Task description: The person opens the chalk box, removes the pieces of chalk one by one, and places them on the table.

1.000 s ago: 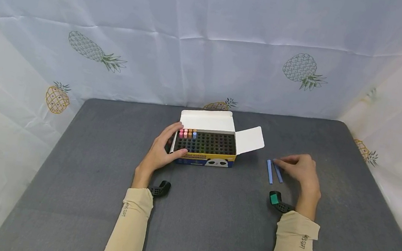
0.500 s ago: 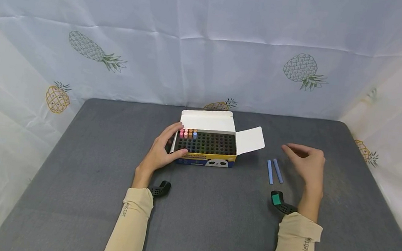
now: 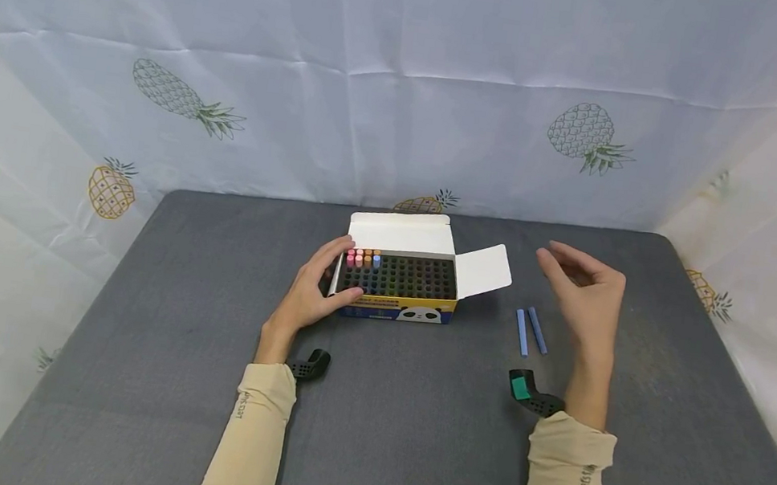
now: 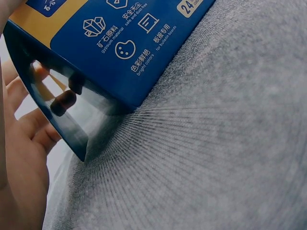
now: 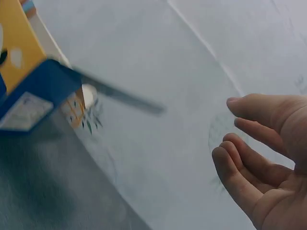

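Observation:
A yellow and blue chalk box with a panda face stands on the table, its lid and side flap raised. Its black holder has rows of holes. Several pink, orange and blue chalk sticks are in the holder's back left corner. My left hand grips the left end of the box, thumb at the front and fingers toward the back. Raised over the right side of the table, my right hand has its thumb and fingers apart, holding nothing. Below it lie two blue chalk sticks, side by side.
The box's white side flap juts out to the right, and its white lid stands up behind. A pale curtain with pineapple prints hangs behind and beside the grey table.
My right hand has lifted off the blue chalk sticks and moved away from me, its thumb and fingers now spread apart. The two sticks, my left hand and the box stay put.

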{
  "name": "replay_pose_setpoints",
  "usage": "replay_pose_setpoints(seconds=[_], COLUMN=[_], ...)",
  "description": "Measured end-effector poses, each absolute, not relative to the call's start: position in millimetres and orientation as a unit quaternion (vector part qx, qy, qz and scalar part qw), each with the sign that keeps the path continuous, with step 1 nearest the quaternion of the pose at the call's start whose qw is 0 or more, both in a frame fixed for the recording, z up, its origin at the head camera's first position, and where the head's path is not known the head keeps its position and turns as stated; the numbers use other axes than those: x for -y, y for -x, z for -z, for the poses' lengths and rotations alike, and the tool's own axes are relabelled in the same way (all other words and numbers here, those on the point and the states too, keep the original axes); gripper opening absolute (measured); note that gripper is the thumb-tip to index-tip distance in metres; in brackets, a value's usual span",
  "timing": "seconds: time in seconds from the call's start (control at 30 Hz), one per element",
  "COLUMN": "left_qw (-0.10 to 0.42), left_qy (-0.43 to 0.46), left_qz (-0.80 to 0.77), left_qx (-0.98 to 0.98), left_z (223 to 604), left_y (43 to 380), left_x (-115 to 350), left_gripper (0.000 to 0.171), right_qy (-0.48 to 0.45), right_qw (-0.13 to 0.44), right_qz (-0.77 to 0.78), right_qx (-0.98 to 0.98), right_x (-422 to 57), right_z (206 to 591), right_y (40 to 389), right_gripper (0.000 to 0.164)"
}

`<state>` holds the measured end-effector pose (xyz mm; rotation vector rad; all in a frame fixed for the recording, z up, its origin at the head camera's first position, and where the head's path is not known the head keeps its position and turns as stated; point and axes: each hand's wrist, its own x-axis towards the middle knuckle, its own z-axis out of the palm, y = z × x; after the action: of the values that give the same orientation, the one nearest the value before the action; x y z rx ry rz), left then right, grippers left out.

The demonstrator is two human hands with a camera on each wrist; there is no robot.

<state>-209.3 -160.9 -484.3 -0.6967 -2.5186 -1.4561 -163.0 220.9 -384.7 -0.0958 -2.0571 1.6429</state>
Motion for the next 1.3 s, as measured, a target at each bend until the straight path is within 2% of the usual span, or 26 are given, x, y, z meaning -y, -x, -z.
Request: replay_pose_setpoints(seconds=[0.13, 0.6, 1.3], left_qw=[0.077, 0.075, 0.072], left_qy=[0.234, 0.234, 0.231], left_qz=[0.485, 0.485, 0.482], left_qx=[0.839, 0.839, 0.842], left_z=[484, 485, 483], left_y=[209, 209, 209], left_x=[162, 162, 161], left_gripper=[0.077, 0.077, 0.081], right_qy=[0.009, -0.068, -0.091], right_qw=[0.257, 0.205, 0.139], right_qz=[-0.599, -0.611, -0.598], right_qx=[0.759, 0.761, 0.784], right_x=[-205, -162, -128], right_z=[378, 377, 392], right_y=[163, 169, 181], right_gripper=[0.027, 0.027, 0.029])
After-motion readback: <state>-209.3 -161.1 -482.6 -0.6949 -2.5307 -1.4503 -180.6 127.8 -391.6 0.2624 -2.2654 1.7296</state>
